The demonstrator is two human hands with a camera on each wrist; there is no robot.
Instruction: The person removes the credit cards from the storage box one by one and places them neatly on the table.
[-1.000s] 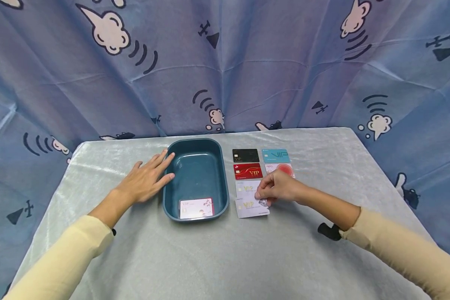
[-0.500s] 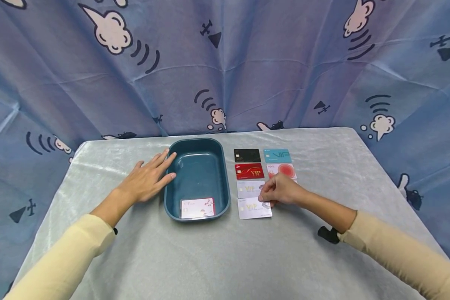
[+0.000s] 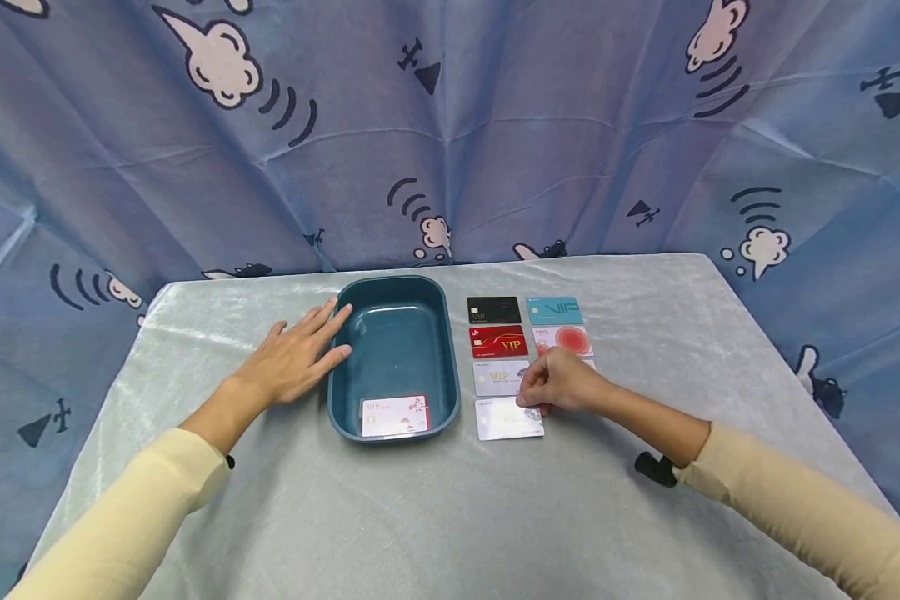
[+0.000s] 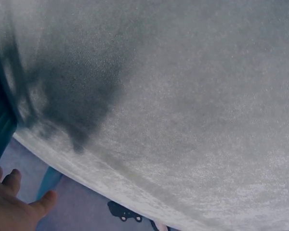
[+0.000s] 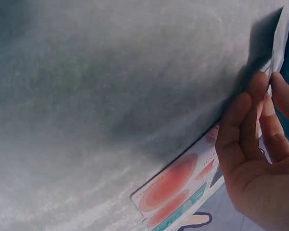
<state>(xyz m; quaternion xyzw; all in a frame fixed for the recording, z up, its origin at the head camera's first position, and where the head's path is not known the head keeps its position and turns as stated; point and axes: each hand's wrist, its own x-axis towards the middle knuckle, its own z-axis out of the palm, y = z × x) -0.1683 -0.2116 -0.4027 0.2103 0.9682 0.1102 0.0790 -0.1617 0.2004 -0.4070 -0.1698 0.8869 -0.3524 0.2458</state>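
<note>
My left hand (image 3: 292, 360) lies spread along the left rim of a dark teal plastic bin (image 3: 452, 358), fingers straight. Inside the bin, near its front, is a white VIP card with a red edge (image 3: 393, 416). My right hand (image 3: 562, 382) pinches the right edge of a silvery-white card (image 3: 506, 421), the nearest one in the left column. In the right wrist view, thumb and fingers grip this white card (image 5: 281, 41), which stands tilted off the cloth. Just behind it lies a similar white VIP card (image 3: 495, 378).
Farther back lie a red VIP card (image 3: 497, 342), a black card (image 3: 493, 310), a teal card (image 3: 554, 311) and a card with red circles (image 3: 562, 340). Another card's edge (image 3: 589, 362) peeks out behind my right hand. A blue patterned curtain (image 3: 450, 150) hangs behind the cloth-covered table (image 3: 390, 525).
The front white card shifts slightly right, then tilts in my right fingers, its gold print now washed out by glare. My left hand stays on the bin.
</note>
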